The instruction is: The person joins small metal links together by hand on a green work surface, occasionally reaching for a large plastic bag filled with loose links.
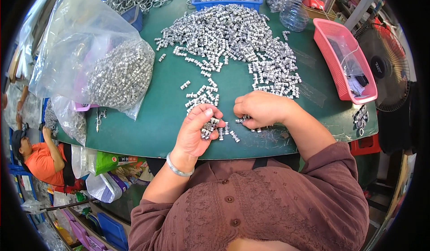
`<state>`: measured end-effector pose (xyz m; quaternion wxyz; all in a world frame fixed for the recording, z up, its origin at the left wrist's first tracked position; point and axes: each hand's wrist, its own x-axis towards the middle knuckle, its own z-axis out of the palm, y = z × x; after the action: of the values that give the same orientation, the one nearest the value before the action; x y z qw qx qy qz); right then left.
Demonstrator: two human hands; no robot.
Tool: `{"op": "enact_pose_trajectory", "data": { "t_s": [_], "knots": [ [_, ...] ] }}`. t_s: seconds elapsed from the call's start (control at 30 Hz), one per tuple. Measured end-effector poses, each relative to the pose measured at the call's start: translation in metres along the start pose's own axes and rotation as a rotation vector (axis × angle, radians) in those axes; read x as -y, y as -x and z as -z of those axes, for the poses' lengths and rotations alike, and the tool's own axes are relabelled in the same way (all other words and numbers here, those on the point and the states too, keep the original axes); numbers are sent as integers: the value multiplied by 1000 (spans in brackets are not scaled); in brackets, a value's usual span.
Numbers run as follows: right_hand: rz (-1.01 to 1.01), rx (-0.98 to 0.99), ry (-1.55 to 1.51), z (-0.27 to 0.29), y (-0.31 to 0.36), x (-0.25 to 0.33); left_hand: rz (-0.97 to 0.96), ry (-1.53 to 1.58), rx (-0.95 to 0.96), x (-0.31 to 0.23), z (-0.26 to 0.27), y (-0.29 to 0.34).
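Observation:
My left hand [190, 134], with a bangle at its wrist, is curled palm-up round several small silvery ribbed metal fittings [208, 128]. To its right, my right hand [263, 109] reaches down to the table with bent fingers closed on a metal fitting [242, 119]; its fingertips are partly hidden. A few loose fittings [234, 136] lie between the hands near the front edge. Just beyond my left hand, more fittings [204, 92] trail back to a large heap [224, 29] of the same parts on the green table [130, 137].
At left stands a clear plastic bag [121, 76] full of fittings. A blue tray [227, 6] of metal pieces is at the back, a pink basket [331, 58] and a fan [380, 65] at right. Another person [45, 161] in orange works at far left.

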<state>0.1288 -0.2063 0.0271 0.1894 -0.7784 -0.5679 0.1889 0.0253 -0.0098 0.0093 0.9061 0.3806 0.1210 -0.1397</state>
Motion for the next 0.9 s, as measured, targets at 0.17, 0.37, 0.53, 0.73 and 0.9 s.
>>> {"op": "enact_pose_trajectory", "data": {
  "t_s": [0.17, 0.37, 0.53, 0.73, 0.9],
  "knots": [
    [14, -199, -137, 2, -2, 0, 3, -147, -85, 4, -7, 1],
    [146, -380, -339, 2, -5, 9, -280, -386, -105, 18, -19, 0],
    [175, -436, -394, 1, -6, 11, -597, -720, -43, 23, -12, -5],
    [100, -390, -555, 4, -4, 10, -210, -83, -6, 16, -8, -3],
    [115, -403, -596, 4, -5, 12, 11, 407, 208, 8, 7, -9]
  ]
}}
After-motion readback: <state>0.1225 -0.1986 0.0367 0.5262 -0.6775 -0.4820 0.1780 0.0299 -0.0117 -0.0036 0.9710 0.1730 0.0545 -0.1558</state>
